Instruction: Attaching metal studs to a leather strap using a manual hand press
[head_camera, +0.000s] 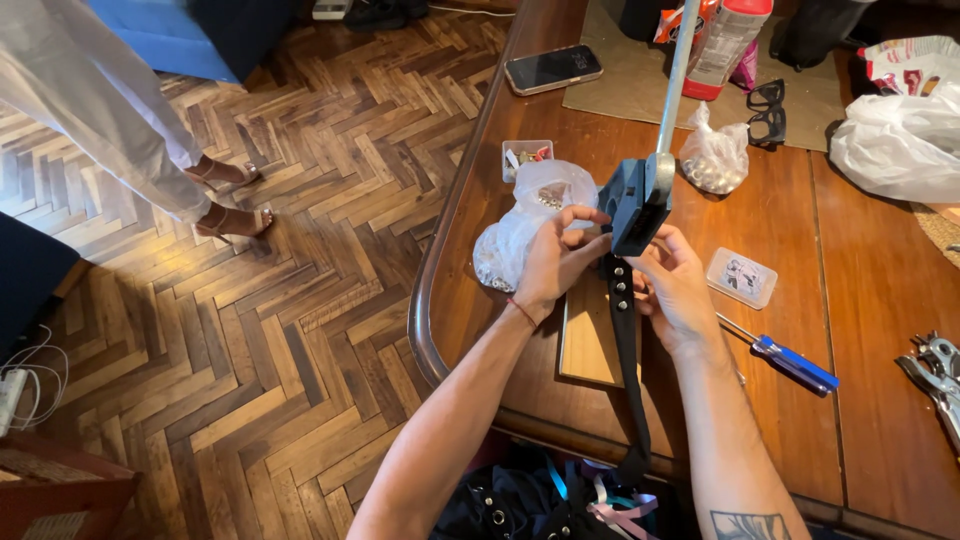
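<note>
Here, at frame centre, both forearms reach up over the worktop (500, 330) edge. The left hand (553, 258) and right hand (672, 285), fingers curled, pinch a black strap (625, 340) under the press (640, 200).

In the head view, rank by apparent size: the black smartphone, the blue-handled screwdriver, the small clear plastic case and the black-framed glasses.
1. Blue-handled screwdriver, longest.
2. Black smartphone.
3. Small clear plastic case and black-framed glasses look alike; the glasses lie farther from the camera, so no ranking between them.
</note>
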